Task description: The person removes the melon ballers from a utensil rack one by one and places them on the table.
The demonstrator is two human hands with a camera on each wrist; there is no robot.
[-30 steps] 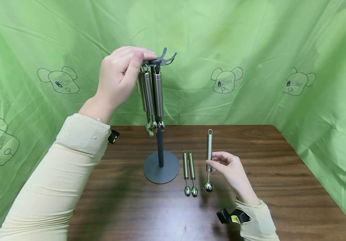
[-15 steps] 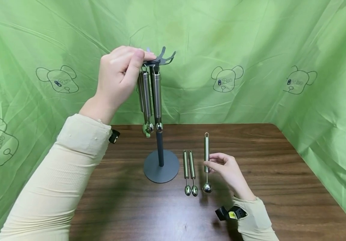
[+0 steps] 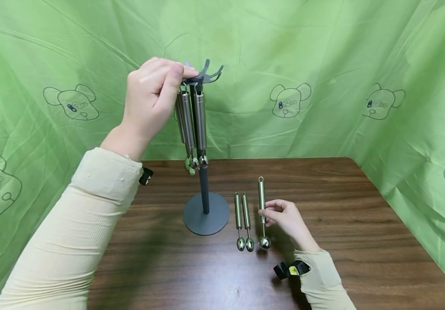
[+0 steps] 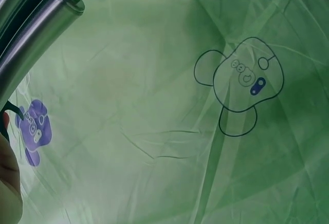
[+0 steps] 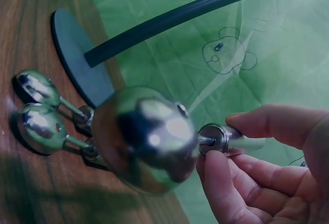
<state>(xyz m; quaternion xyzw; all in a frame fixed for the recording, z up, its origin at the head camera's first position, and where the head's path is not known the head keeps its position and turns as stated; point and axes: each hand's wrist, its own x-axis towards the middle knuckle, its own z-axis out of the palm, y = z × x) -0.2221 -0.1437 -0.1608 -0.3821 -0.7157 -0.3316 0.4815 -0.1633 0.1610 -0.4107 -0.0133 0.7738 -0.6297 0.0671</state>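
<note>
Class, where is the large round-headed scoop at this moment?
In the head view, the large round-headed scoop is right of centre, pinched in the right hand, just to the right of the two smaller scoops lying on the table.

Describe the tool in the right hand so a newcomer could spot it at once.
Find the grey stand on the wooden table. Right of its round base lie two slim tools; past them, the right hand pinches the held tool. Its ball-like head is bigger than its neighbours' oval heads.
</note>
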